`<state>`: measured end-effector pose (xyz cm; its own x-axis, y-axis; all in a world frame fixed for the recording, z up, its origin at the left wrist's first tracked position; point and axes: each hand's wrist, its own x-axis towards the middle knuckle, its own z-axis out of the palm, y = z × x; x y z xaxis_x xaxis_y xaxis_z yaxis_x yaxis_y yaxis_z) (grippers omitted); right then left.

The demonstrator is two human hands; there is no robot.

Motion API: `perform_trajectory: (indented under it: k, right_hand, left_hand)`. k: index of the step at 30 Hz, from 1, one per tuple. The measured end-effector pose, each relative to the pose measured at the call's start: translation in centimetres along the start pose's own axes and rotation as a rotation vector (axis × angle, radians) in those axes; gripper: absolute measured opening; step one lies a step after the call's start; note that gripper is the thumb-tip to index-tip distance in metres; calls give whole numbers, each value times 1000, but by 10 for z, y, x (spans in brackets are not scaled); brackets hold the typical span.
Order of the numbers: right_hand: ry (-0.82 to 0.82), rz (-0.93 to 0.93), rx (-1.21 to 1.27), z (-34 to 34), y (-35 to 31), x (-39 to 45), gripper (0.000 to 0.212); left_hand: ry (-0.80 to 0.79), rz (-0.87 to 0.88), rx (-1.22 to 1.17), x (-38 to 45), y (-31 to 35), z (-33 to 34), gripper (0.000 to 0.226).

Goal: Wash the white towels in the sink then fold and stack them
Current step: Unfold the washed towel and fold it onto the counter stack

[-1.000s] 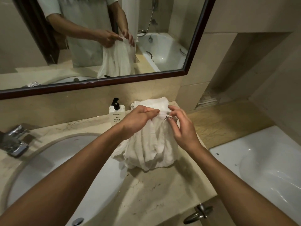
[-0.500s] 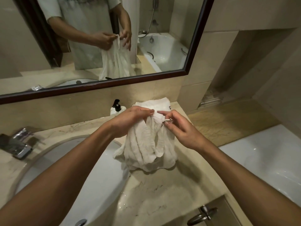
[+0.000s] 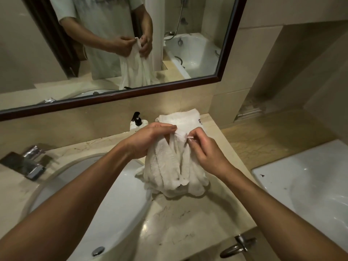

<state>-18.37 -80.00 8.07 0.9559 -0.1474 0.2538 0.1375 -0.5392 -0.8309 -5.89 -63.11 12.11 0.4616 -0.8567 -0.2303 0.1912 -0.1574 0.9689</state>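
A bunched white towel (image 3: 169, 166) hangs from my two hands above the marble counter (image 3: 180, 221), its lower end resting on the counter beside the sink (image 3: 105, 196). My left hand (image 3: 148, 140) pinches the towel's top edge from the left. My right hand (image 3: 203, 149) pinches the same edge from the right, fingers curled on the cloth. Behind them a folded white towel (image 3: 180, 118) lies on the counter by the wall.
A soap pump bottle (image 3: 138, 122) stands behind my left hand. The chrome faucet (image 3: 31, 162) sits at the left of the sink. A white toilet (image 3: 308, 187) is at the right, its flush lever (image 3: 238, 245) below the counter edge. The mirror (image 3: 113, 53) hangs above.
Both hands have kept hold of the towel's top edge, shifting their grip along it. The camera has tilted slightly.
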Motion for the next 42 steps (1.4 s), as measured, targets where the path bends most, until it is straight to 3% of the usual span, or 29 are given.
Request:
perform_trajectory:
  k: [3,10,14,16,19,21,24,27,30,33,35,38,40,42]
  right_hand:
    - [99,11,-5,1,4,-3,9]
    - [27,-62,-176,-19,11,-5,10]
    - [-57,3,-405,-48,12,4,16]
    - [-84,107,-526,-74,20,6,37]
    - [-152,175,-677,-113,36,-3,61]
    - [-171,144,-723,-130,41,-9,60]
    - [-98,91,-748,-142,29,-6,39]
    - [-82,34,-774,-148,21,-1,51]
    - [-22,-16,-795,-143,15,4,55]
    - [-17,-53,-915,-140,5,5,53]
    - [8,-198,-1005,-144,-3,2,52]
    - [68,-351,-1028,-154,-8,-1,55]
    - [81,-298,-1002,-156,-10,4,58]
    - [104,-173,-965,-157,-7,11,56]
  left_hand:
    - [37,30,9,1,0,-2,40]
    - [141,39,158,3,3,-2,32]
    - [267,165,509,3,3,-17,27]
    - [387,229,564,-6,10,-34,28]
    - [478,280,756,-29,12,-64,48]
    - [487,307,936,-45,7,-80,57]
    - [444,388,1135,-60,2,-100,78]
    - [365,570,1328,-59,-1,-117,71]
    - [370,662,1334,-55,-4,-127,65]
    - [485,621,1210,-54,1,-136,47]
    - [545,598,1187,-60,8,-143,33]
    - [584,576,1181,-65,19,-148,33]
    - [589,539,1185,-63,24,-151,30]
    - [571,524,1261,-58,28,-150,41]
